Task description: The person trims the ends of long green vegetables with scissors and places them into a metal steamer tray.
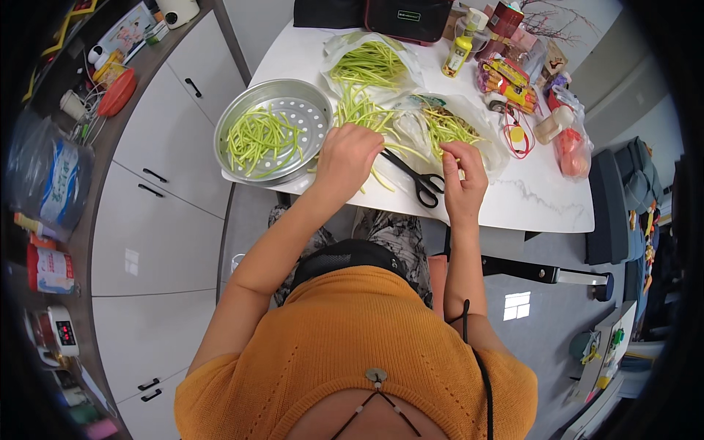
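Note:
My left hand is closed over the table, with a pale green stem running out from its fingertips. My right hand is in a pinch beside the right-hand bag; whatever is between its fingertips is too small to make out. Black-handled scissors lie between my hands. To the left, cut green stem pieces fill part of a round metal steamer pan with holes in its bottom. Long green stems lie loose ahead of my left hand, and more stems rest on the right-hand plastic bag.
Farther back, another plastic bag holds a bundle of long stems. A yellow bottle, snack packages and a bag of red fruit crowd the white table's right side. White cabinets stand left.

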`<state>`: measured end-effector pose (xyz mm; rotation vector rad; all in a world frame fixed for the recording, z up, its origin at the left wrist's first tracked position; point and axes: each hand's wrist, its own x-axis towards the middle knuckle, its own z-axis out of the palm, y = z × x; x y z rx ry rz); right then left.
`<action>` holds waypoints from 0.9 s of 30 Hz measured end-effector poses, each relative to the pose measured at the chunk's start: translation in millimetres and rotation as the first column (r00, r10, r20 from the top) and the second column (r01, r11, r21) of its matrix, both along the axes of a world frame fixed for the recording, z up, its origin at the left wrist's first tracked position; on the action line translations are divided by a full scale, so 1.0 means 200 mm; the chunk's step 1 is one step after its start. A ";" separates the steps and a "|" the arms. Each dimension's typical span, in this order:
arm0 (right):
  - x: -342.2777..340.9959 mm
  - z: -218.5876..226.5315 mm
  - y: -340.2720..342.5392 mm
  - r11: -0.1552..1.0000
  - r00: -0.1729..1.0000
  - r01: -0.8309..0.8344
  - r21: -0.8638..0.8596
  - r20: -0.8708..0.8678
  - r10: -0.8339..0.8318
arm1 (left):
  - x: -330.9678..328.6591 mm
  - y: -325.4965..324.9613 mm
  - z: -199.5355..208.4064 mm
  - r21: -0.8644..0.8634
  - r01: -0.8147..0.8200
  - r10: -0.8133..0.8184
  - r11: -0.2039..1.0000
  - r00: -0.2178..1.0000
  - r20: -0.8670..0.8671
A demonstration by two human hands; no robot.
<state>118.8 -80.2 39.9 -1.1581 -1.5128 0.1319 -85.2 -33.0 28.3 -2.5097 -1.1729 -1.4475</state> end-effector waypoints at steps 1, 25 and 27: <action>-0.01 0.03 -0.01 0.999 0.995 -0.017 0.049 0.096 0.013 | -0.01 -0.03 0.02 0.021 0.015 -0.015 1.000 1.000 -0.019; -0.12 0.05 -0.11 0.959 0.978 -0.195 -0.207 0.026 0.205 | 0.00 -0.24 0.04 0.025 0.136 -0.138 0.990 0.984 0.110; -0.13 0.02 -0.10 0.955 0.978 -0.211 -0.209 -0.052 0.204 | 0.00 -0.24 0.02 -0.058 0.171 -0.157 0.984 0.967 0.202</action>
